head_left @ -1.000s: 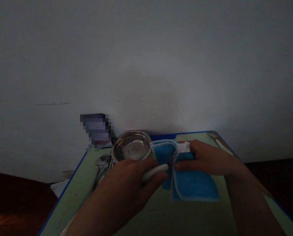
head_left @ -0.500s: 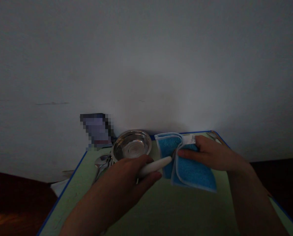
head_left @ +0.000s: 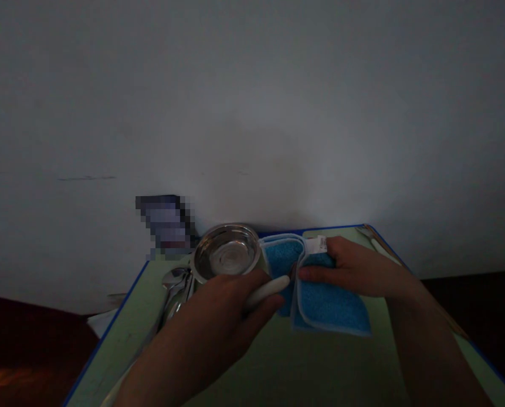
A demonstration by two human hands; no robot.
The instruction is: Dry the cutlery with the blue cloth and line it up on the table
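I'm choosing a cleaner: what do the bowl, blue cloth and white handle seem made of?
Bowl: polished metal, likely stainless steel, given its bright reflections.
Blue cloth: fuzzy textile, perhaps microfibre, by its nap.
White handle: smooth, probably plastic by its even colour and rounded end; ceramic possible.

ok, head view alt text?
Left hand holds a white-handled utensil, its far end in a folded blue cloth held by the right hand. A round silver metal bowl stands beyond the left hand on a pale green table.
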